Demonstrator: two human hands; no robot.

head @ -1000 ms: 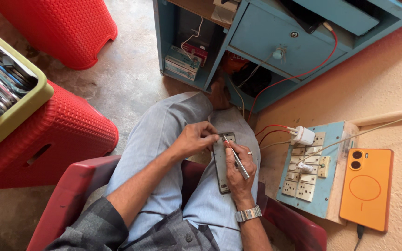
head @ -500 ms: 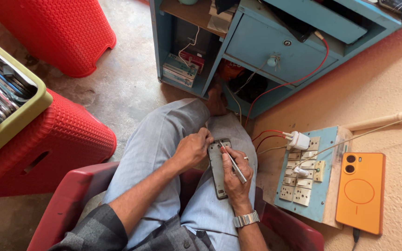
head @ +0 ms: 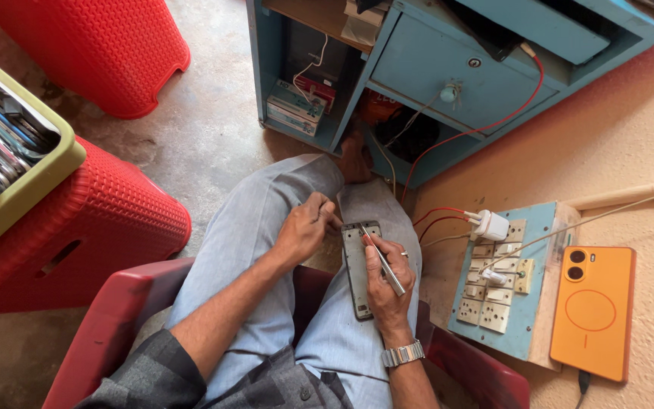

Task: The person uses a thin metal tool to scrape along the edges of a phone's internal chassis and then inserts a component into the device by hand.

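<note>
The opened phone frame lies on the person's lap, its long axis running near to far, top end pointing far toward the blue cabinet. The right hand grips its right edge and pinches a thin metal tool, tip angled far-left onto the frame. The left hand, fingers curled narrow, touches the frame's far-left corner

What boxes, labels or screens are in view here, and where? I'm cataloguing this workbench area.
Small boxes: stacked in the blue cabinet's open shelf, rectangular, white, green and red.
Orange phone: lying back up beside the socket board, no screen showing.
Opened phone: on the lap under both hands, grey inner frame.
</note>
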